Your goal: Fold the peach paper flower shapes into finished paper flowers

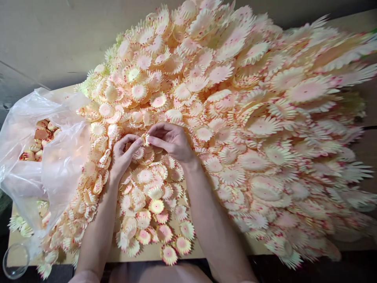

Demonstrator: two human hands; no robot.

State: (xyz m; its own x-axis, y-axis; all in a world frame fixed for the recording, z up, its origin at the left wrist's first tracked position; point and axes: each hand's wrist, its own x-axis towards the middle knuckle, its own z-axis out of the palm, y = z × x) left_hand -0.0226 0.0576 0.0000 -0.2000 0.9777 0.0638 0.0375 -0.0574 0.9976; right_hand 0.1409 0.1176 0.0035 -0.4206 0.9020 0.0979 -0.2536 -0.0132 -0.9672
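Observation:
Between my two hands, above the pile, is a small curled artificial flower petal piece, cream with reddish edges. My left hand pinches its left side with thumb and forefinger. On the other side, the thumb and forefinger of my right hand close on it, the remaining fingers bent loosely. Loose fringed petal discs, pale cream and pink with dark pink tips, lie beneath and around both hands. The fingers partly hide the held piece.
A big heap of petal discs spreads over the table to the right and back. At left lies a clear plastic bag with curled pieces inside. A clear round container stands at the front left corner.

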